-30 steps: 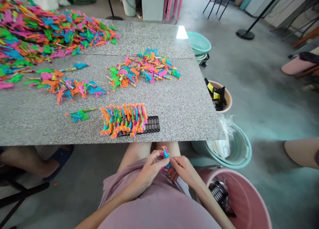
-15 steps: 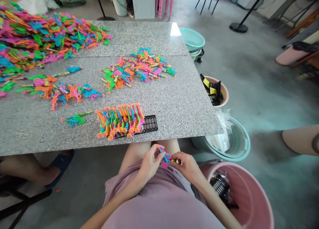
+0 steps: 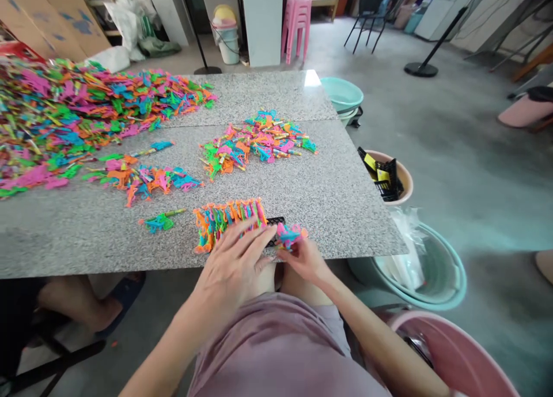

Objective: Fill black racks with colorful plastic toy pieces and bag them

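Observation:
A row of bright plastic toy pistols stands packed in a black plastic lattice tray at the table's front edge. My left hand lies over the right part of the row, fingers stretched out, touching the toys and hiding some of them. At the tray's right end, my right hand pinches pink and blue toy pistols just above the table. How many it holds I cannot tell. Left of the row lies a loose green and blue toy pistol.
A large heap of toy pistols covers the back left of the granite table. Smaller piles lie nearer. Right of the table stand a peach bucket with black trays, a teal basket and a pink bin.
Both hands have risen from my lap to the table's edge, the right carrying the pink and blue toys. My left hand has let go of them and spread over the row. The view has tilted up.

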Available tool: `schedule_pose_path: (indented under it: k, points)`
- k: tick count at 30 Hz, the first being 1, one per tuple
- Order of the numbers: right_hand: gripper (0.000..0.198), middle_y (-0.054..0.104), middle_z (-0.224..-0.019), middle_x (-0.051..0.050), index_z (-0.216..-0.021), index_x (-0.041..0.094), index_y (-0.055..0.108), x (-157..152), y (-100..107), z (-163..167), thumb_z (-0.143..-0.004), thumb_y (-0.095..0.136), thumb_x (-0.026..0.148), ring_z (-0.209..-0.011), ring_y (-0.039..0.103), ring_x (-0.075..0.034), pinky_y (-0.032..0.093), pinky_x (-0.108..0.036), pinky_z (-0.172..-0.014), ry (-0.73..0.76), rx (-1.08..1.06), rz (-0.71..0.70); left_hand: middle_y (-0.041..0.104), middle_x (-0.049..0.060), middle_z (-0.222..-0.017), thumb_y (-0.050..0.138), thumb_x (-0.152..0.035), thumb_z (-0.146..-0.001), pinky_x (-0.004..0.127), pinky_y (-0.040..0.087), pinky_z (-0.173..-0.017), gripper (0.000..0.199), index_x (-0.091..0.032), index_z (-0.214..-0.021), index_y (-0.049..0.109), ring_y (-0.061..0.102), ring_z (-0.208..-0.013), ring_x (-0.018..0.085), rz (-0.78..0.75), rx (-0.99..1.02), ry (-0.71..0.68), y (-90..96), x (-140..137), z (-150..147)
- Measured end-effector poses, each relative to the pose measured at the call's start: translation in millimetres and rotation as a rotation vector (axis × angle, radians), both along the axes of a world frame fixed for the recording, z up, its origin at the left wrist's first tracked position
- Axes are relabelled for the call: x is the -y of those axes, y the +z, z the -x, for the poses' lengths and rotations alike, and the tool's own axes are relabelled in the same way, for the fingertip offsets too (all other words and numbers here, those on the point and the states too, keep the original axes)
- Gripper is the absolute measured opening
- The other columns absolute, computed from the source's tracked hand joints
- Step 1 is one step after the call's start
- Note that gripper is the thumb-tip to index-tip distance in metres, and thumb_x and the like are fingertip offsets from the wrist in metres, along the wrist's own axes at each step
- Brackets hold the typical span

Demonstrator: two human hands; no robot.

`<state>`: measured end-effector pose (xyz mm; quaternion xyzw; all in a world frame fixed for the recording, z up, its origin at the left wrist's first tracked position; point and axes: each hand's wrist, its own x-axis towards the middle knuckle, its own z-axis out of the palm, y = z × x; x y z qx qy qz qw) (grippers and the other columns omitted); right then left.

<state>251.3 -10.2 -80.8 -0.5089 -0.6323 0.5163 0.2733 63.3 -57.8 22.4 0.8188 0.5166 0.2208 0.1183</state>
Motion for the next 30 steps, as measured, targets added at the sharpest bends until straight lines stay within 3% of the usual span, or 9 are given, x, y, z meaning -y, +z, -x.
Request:
schedule_pose_path:
  k: [3,9,13,15,18,24,27,30]
  points:
    - [0.008,0.063,-0.062,0.001,-0.075,0.020,0.055,-11,-13,30,-0.075,0.062,0.024,-0.057,0.059,-0.013,0.043,-0.023,-0.056,-0.021,0.061,-0.122,0.051,0.008,-0.146,0.050,-0.022,-0.096,0.063,0.021,-0.117,0.036,-0.022,-0.132,0.056,0.034,-0.143,0.032,-0.087,-0.289,-0.073,-8.2,-20,13]
    - [0.008,0.063,-0.063,0.001,-0.076,0.019,0.057,-21,-13,36,-0.070,0.061,0.017,-0.055,0.056,-0.014,0.033,-0.023,-0.054,0.065,0.422,-0.363,0.047,0.010,-0.150,0.042,-0.017,-0.096,0.049,0.040,-0.111,0.037,-0.015,-0.130,0.058,0.035,-0.143,0.030,-0.100,-0.367,-0.068,-34.9,-30,14]
    - [0.019,0.069,-0.073,-0.005,-0.090,0.016,0.062,-23,-1,41,-0.071,0.064,0.019,-0.059,0.061,-0.017,0.032,-0.024,-0.054,0.174,0.579,-0.350,0.048,0.011,-0.149,0.046,-0.015,-0.091,0.048,0.043,-0.109,0.055,-0.014,-0.146,0.041,0.039,-0.140,0.031,-0.115,-0.357,-0.011,-33.7,-29,9]
    - [0.026,0.072,-0.080,-0.008,-0.099,0.015,0.062,-22,3,46,-0.073,0.064,0.019,-0.063,0.064,-0.018,0.033,-0.024,-0.056,0.189,0.608,-0.329,0.048,0.010,-0.149,0.048,-0.015,-0.089,0.050,0.044,-0.108,0.054,-0.017,-0.143,0.046,0.041,-0.139,0.032,-0.114,-0.368,-0.007,-32.5,-29,7]
    - [0.018,0.073,-0.084,-0.011,-0.096,0.015,0.063,-21,6,52,-0.079,0.060,0.020,-0.069,0.066,-0.020,0.037,-0.025,-0.059,0.174,0.638,-0.285,0.050,0.011,-0.147,0.048,-0.015,-0.088,0.049,0.044,-0.108,0.042,-0.015,-0.129,0.060,0.042,-0.138,0.033,-0.112,-0.375,-0.002,-33.6,-29,6]
    - [0.018,0.073,-0.087,-0.012,-0.098,0.014,0.062,-20,-1,57,-0.081,0.056,0.014,-0.075,0.067,-0.021,0.042,-0.026,-0.064,0.175,0.640,-0.323,0.049,0.017,-0.146,0.050,-0.013,-0.083,0.047,0.044,-0.109,0.049,-0.006,-0.131,0.055,0.044,-0.137,0.033,-0.134,-0.316,0.027,-46.0,-32,3]
    - [0.016,0.072,-0.087,-0.011,-0.094,0.015,0.063,-22,-5,59,-0.079,0.057,0.012,-0.074,0.067,-0.021,0.043,-0.026,-0.064,0.187,0.616,-0.355,0.049,0.018,-0.146,0.048,-0.011,-0.083,0.050,0.042,-0.110,0.047,-0.007,-0.130,0.055,0.041,-0.139,0.033,-0.111,-0.275,0.025,-38.0,-28,-2]
    - [0.019,0.072,-0.086,-0.008,-0.093,0.017,0.061,-16,-8,52,-0.076,0.060,0.011,-0.073,0.067,-0.020,0.046,-0.026,-0.065,0.184,0.504,-0.336,0.045,0.014,-0.149,0.048,-0.015,-0.087,0.047,0.038,-0.114,0.049,-0.015,-0.135,0.049,0.037,-0.142,0.029,-0.102,-0.146,-0.036,-14.1,-21,16]
